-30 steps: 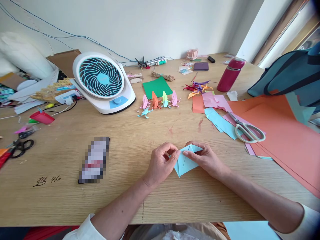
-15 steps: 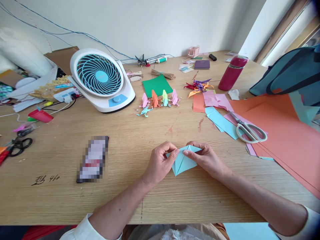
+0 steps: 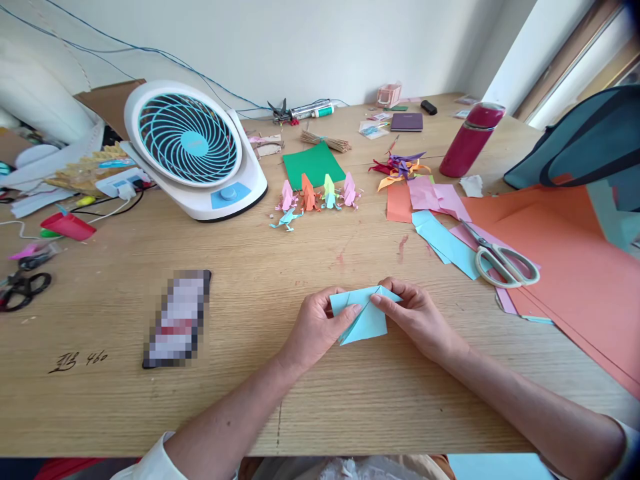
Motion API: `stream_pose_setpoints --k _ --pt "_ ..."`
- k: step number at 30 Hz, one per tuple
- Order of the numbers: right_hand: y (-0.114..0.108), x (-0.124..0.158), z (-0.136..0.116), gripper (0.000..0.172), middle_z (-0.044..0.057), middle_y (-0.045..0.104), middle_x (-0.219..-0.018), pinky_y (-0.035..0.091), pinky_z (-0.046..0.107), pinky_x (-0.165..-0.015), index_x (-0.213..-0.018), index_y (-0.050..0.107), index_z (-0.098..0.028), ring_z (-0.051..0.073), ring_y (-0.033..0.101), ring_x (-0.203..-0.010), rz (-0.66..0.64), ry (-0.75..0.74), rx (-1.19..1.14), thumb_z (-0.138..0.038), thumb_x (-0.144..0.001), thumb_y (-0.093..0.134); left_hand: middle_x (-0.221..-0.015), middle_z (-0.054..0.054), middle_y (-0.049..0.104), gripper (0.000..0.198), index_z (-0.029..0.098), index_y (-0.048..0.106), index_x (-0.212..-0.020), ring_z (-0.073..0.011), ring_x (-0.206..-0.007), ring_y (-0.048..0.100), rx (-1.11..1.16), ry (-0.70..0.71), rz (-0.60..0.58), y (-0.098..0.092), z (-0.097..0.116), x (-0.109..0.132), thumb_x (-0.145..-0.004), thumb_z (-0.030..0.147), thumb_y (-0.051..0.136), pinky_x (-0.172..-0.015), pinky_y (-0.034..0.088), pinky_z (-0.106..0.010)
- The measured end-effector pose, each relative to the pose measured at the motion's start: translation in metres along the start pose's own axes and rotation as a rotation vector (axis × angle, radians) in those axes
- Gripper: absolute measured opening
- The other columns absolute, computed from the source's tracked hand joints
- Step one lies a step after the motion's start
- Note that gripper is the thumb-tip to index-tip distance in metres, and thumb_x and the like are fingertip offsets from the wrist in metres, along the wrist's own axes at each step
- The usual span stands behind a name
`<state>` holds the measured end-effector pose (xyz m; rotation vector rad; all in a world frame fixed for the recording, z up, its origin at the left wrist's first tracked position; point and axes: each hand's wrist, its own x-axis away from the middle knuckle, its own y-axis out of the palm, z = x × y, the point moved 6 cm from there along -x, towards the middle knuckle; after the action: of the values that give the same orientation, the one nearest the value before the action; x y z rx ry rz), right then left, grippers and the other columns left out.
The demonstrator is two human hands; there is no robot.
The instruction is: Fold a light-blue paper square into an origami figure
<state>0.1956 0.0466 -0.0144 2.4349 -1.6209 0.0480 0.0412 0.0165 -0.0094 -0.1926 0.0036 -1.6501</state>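
Note:
A light-blue sheet of origami paper (image 3: 371,323), folded into flaps with creases, is held between my two hands just over the table's near middle. My left hand (image 3: 320,319) pinches its left side, the thumb lying across the front and the fingers behind. At the upper right corner my right hand (image 3: 417,313) grips it, thumb in front near the top point, fingers behind. Beyond them stand several folded paper figures in pink, orange (image 3: 308,193) and yellow-green, with a light-blue one (image 3: 288,219) in front.
White-handled scissors (image 3: 506,263) rest on coloured paper at right, beside a large orange sheet (image 3: 565,247). A red bottle (image 3: 470,141) and a teal bag (image 3: 590,143) stand behind. At left are a fan (image 3: 200,160), a blurred-out flat object (image 3: 177,320) and black scissors (image 3: 25,292).
The left flap of the blue paper has swung, so its left side now shows a squared upper corner. My left thumb has shifted slightly down and right; the view has tilted a little.

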Motion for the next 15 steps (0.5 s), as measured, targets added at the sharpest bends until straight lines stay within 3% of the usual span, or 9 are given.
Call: stream_pose_setpoints --k 5,8,12,15 --pt "-0.007 0.000 0.004 0.042 -0.004 0.046 -0.060 0.032 0.025 -0.050 -0.068 0.053 -0.020 0.010 0.037 -0.055 0.047 -0.006 -0.009 -0.055 -0.077 0.076 -0.080 -0.002 0.067 0.031 0.015 0.065 -0.091 -0.0146 -0.071 0.061 0.141 -0.060 -0.061 0.006 -0.009 -0.001 -0.072 0.035 0.078 -0.067 0.051 -0.026" --pt "-0.008 0.000 0.002 0.035 -0.002 0.051 -0.069 0.039 0.024 -0.055 -0.076 0.057 -0.020 0.011 0.044 -0.061 0.044 -0.053 0.037 -0.051 -0.081 0.073 -0.084 -0.003 0.070 0.028 0.014 0.068 -0.094 -0.0164 -0.075 0.064 0.103 -0.062 -0.038 0.005 -0.009 -0.001 -0.074 0.032 0.076 -0.071 0.052 -0.027" --pt "-0.007 -0.001 -0.006 0.027 -0.001 0.057 -0.081 0.048 0.024 -0.064 -0.099 0.059 -0.024 0.014 0.053 -0.071 0.028 -0.165 0.040 -0.044 -0.086 0.071 -0.084 -0.001 0.070 0.027 0.015 0.066 -0.096 -0.0147 -0.075 0.064 0.103 -0.025 0.011 -0.004 -0.003 -0.004 -0.077 0.031 0.076 -0.068 0.051 -0.024" --pt "-0.007 0.002 -0.012 0.028 0.000 0.060 -0.085 0.053 0.028 -0.072 -0.119 0.051 -0.030 0.015 0.059 -0.077 -0.024 -0.265 0.058 -0.037 -0.094 0.062 -0.090 -0.003 0.071 0.032 0.016 0.061 -0.099 -0.0150 -0.079 0.066 0.167 0.001 0.071 -0.012 0.000 -0.007 -0.076 0.032 0.078 -0.070 0.052 -0.024"
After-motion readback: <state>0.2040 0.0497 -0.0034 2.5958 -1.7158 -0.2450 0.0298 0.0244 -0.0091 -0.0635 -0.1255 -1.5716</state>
